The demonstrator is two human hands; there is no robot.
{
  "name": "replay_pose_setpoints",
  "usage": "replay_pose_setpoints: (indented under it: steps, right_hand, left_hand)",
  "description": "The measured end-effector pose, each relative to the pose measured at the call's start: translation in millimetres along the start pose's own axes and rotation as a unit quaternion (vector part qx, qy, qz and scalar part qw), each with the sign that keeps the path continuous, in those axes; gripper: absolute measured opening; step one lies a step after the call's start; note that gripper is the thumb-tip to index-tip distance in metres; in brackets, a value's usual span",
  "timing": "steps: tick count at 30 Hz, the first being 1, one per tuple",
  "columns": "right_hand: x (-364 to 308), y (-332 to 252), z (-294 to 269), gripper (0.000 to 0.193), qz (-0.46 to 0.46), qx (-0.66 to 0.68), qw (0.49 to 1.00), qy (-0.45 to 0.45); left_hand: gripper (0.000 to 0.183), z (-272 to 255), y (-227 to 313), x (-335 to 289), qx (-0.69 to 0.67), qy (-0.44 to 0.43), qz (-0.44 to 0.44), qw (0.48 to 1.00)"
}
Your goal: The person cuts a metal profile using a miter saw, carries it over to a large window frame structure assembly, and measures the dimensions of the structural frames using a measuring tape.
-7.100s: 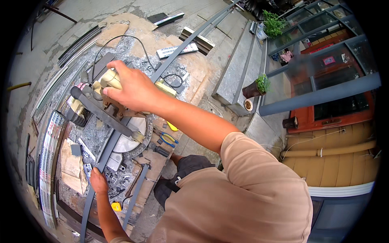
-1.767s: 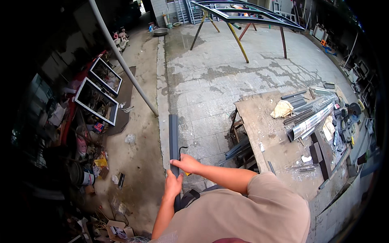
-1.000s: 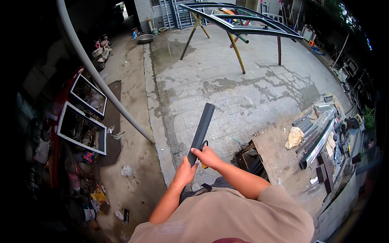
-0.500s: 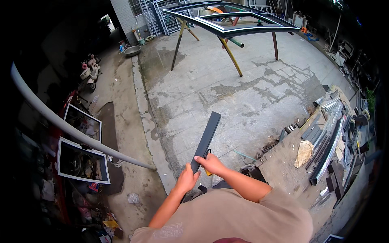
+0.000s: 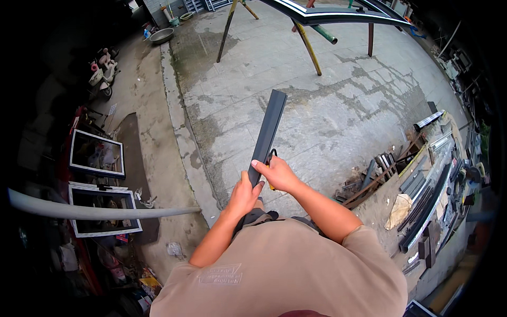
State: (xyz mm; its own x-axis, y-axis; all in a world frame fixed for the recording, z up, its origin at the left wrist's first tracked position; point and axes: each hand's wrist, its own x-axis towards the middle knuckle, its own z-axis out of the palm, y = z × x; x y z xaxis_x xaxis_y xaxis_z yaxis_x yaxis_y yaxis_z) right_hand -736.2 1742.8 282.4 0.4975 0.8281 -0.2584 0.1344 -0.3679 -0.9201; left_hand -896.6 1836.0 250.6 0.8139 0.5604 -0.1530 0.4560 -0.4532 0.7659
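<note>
A dark grey metal profile bar [image 5: 270,124] points away from me in front of my body, its far end raised above the paving. My left hand [image 5: 244,194] is closed round the near end of the bar. My right hand [image 5: 275,173] presses its thumb on the bar from the right side. A small yellow thing with a black loop [image 5: 273,153] shows at the right hand's fingers, mostly hidden, and its kind cannot be made out.
A dark window frame [image 5: 338,20] rests on trestles ahead. A grey pole [image 5: 105,211] crosses the left, beside two white-edged frames [image 5: 97,153]. Metal offcuts lie on a board [image 5: 383,219] at the right. A scooter [image 5: 108,74] stands far left.
My view has tipped down, so the trestles and frame sit higher. Both hands and the bar appear higher in the picture, with the grip much the same.
</note>
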Motion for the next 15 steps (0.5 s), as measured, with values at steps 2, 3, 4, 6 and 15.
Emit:
replay_pose_setpoints:
  steps: [2,3,4,6,15]
  right_hand:
    - [36,-12,-12,0.053,0.01,-0.008,1.0,-0.002]
    - [54,-19,-18,0.054,0.016,0.001,1.0,-0.008]
    - [73,-24,-22,0.054,0.011,0.006,1.0,-0.001]
    - [110,-34,-29,0.053,0.0,0.019,1.0,0.012]
    - [240,-86,-64,0.053,-0.015,0.079,0.997,0.016]
  left_hand:
    - [0.044,-11,-8,40,-0.009,-0.003,0.015,1.0]
    - [0.044,-19,-9,61,-0.01,-0.004,0.026,1.0]
    - [0.044,-28,-11,81,-0.012,-0.004,0.036,0.999]
    - [0.043,-48,-12,122,-0.024,-0.008,0.051,0.998]
    - [0.042,-121,-2,263,-0.032,-0.033,0.08,0.996]
